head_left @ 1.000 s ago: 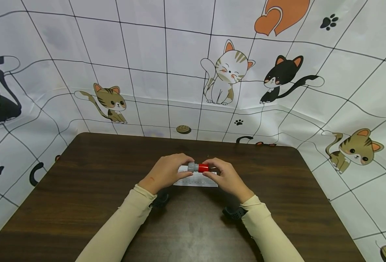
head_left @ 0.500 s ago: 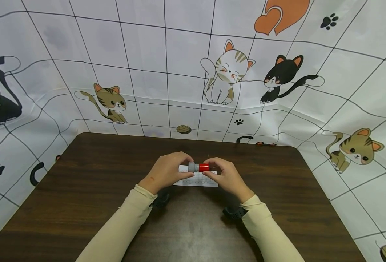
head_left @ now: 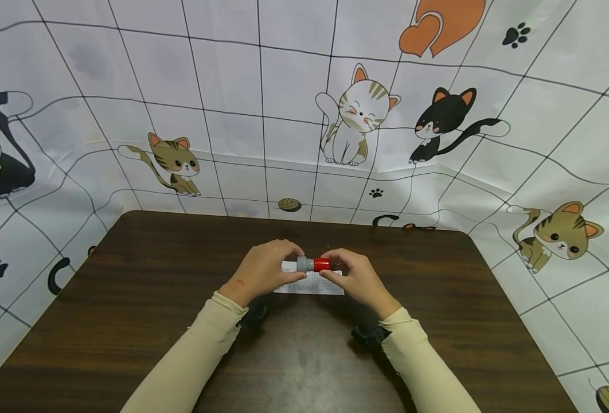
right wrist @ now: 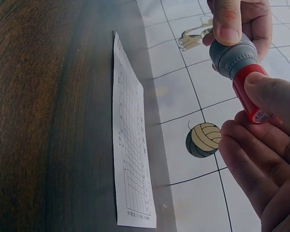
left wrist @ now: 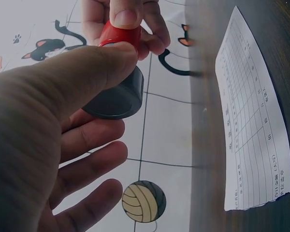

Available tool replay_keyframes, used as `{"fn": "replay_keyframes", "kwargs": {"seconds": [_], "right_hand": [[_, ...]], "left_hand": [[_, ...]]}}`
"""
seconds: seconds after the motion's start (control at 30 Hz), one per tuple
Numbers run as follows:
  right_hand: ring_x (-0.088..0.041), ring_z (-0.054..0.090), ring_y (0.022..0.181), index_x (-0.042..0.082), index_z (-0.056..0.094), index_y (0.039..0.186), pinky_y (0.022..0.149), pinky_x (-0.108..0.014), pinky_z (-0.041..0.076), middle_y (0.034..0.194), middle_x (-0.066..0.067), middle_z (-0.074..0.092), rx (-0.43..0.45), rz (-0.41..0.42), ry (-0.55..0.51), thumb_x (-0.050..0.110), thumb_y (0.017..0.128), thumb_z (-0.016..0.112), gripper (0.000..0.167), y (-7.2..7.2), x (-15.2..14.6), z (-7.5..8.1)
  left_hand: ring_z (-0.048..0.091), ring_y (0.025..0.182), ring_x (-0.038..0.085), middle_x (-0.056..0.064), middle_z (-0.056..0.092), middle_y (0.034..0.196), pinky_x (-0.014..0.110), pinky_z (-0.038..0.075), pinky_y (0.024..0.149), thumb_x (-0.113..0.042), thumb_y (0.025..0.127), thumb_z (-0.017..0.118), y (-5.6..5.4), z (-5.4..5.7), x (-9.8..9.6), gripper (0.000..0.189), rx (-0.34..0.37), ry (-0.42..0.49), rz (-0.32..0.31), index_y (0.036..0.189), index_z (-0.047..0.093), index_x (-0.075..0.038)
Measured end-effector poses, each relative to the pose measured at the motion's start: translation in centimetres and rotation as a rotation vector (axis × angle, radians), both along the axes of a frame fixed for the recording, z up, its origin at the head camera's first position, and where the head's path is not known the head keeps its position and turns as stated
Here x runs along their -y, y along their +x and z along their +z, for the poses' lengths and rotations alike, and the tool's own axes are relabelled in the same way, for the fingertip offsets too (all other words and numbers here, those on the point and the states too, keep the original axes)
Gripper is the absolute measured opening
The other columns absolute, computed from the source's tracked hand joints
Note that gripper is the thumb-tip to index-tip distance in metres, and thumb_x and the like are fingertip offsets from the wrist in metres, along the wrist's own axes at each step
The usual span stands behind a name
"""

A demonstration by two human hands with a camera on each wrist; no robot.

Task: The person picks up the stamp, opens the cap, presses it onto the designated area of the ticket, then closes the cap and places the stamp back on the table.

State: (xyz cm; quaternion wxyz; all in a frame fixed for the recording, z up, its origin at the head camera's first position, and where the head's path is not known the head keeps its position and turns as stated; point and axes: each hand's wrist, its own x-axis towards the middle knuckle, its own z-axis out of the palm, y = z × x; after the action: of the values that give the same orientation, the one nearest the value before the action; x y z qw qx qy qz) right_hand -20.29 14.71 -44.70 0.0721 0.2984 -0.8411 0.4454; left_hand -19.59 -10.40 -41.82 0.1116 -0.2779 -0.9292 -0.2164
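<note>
A small red-and-grey cylinder (head_left: 313, 264) is held level between the two hands, above the table. Its grey end (right wrist: 234, 54) is wider and has a ribbed collar; in the left wrist view this end looks like a dark round rim. With thumb and fingers, my left hand (head_left: 265, 269) pinches the grey part, its other fingers spread below in the left wrist view. Thumb and fingers of my right hand (head_left: 358, 278) pinch the red part (right wrist: 246, 89). Pale markings show on the red end's face. Under the hands lies a printed paper form (head_left: 309, 283), partly covered from the head camera.
The dark brown wooden table (head_left: 144, 321) has its far edge against a white wall sheet (head_left: 222, 74) printed with cartoon cats and grid lines. Black bands (head_left: 370, 335) circle both wrists. The form has a torn short edge in the left wrist view.
Both hands and the cylinder stay almost in place. The left fingers shift very slightly; the head view tilts a touch.
</note>
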Motion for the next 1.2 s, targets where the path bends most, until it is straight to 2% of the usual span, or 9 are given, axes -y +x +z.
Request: {"fn": "replay_keyframes", "kwargs": {"seconds": [0.47, 0.73, 0.87, 1.07, 1.2], "right_hand": [[-0.024, 0.074, 0.103, 0.008, 0.069, 0.118, 0.086, -0.042, 0.062, 0.111, -0.005, 0.072, -0.006, 0.033, 0.034, 0.004, 0.090, 0.079, 0.030, 0.02, 0.07, -0.03], [-0.026, 0.075, 0.099, 0.008, 0.071, 0.116, 0.082, -0.050, 0.062, 0.110, -0.007, 0.073, 0.000, 0.005, 0.000, 0.004, 0.089, 0.081, 0.029, 0.23, 0.15, 0.17], [-0.027, 0.075, 0.097, 0.007, 0.071, 0.115, 0.082, -0.053, 0.061, 0.110, -0.008, 0.073, 0.009, 0.002, -0.005, 0.004, 0.089, 0.081, 0.028, 0.22, 0.11, 0.16], [-0.026, 0.075, 0.100, 0.008, 0.071, 0.116, 0.083, -0.047, 0.062, 0.111, -0.007, 0.073, -0.002, 0.008, 0.010, 0.004, 0.089, 0.080, 0.029, 0.07, 0.16, 0.03], [-0.026, 0.074, 0.101, 0.008, 0.070, 0.118, 0.085, -0.044, 0.062, 0.111, -0.007, 0.072, -0.006, 0.016, 0.018, 0.003, 0.090, 0.079, 0.030, 0.02, 0.14, -0.10]], "left_hand": [[0.070, 0.103, 0.016, -0.001, 0.073, 0.118, 0.039, 0.058, 0.094, -0.034, 0.088, 0.084, 0.21, 0.05, 0.16, 0.043, 0.011, -0.012, -0.028, 0.125, 0.071, -0.016], [0.070, 0.098, 0.017, -0.003, 0.075, 0.107, 0.048, 0.046, 0.108, -0.038, 0.084, 0.088, -0.14, -0.07, 0.09, 0.042, -0.062, -0.013, -0.028, 0.114, 0.073, -0.014], [0.069, 0.096, 0.017, -0.003, 0.074, 0.105, 0.048, 0.047, 0.107, -0.039, 0.083, 0.088, -0.16, -0.08, 0.07, 0.041, -0.057, -0.011, -0.023, 0.112, 0.073, -0.014], [0.069, 0.099, 0.018, -0.001, 0.073, 0.112, 0.043, 0.056, 0.097, -0.032, 0.086, 0.087, -0.08, 0.03, 0.06, 0.041, -0.030, 0.003, -0.032, 0.120, 0.072, -0.013], [0.069, 0.102, 0.019, 0.000, 0.073, 0.116, 0.042, 0.057, 0.095, -0.031, 0.088, 0.085, 0.06, 0.16, 0.08, 0.041, -0.015, 0.004, -0.038, 0.123, 0.071, -0.014]]}}
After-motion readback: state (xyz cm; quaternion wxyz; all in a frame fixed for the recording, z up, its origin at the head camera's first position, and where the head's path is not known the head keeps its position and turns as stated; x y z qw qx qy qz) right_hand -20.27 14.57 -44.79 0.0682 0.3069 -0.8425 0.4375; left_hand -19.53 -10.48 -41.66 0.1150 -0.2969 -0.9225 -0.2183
